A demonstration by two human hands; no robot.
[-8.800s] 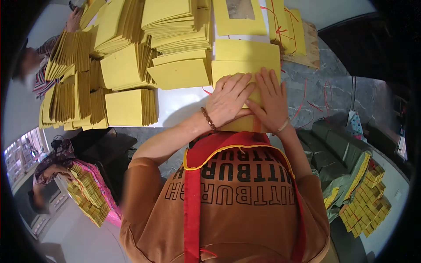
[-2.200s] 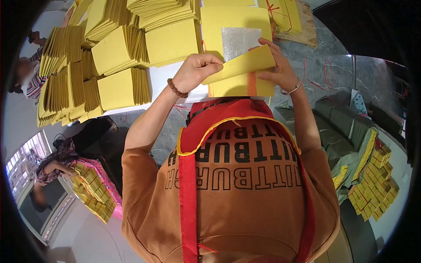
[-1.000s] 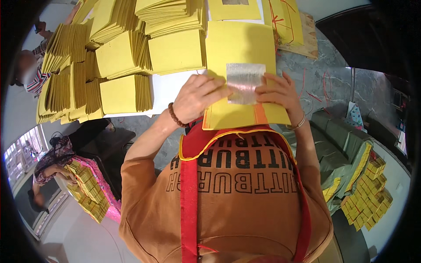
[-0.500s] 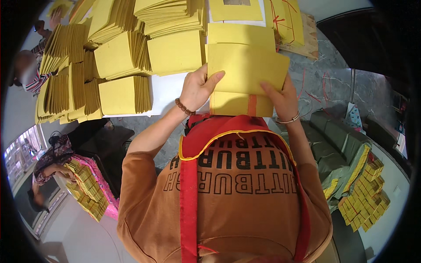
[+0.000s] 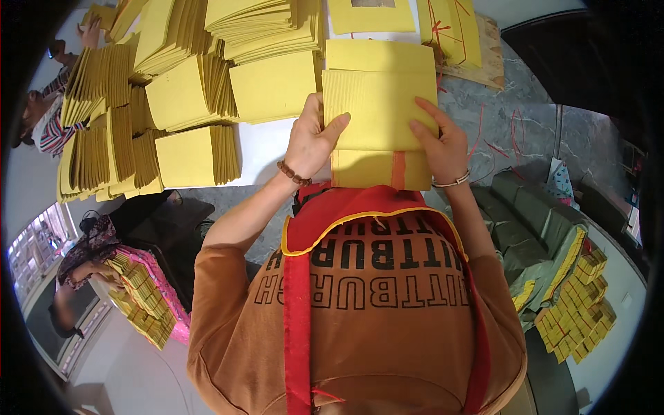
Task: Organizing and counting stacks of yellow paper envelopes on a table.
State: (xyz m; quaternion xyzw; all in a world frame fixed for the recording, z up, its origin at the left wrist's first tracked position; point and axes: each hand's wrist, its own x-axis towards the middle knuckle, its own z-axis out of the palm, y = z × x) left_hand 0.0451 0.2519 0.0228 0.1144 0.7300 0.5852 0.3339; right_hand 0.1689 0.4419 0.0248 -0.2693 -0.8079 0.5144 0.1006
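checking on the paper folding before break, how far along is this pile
Done: many folded yellow stacks fill the white table's left and far side. In hand: the left hand and right hand hold a yellow sheet by its edges over a pile of flat sheets. Left: that pile, whose depth is hidden, and more flat sheets beyond.

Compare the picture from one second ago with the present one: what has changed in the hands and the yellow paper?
The silver foil square seen a second ago is out of sight; a plain folded yellow paper sheet now faces up. The left hand grips its left edge, the right hand its right edge. The fanned yellow paper stacks and white table stayed put.
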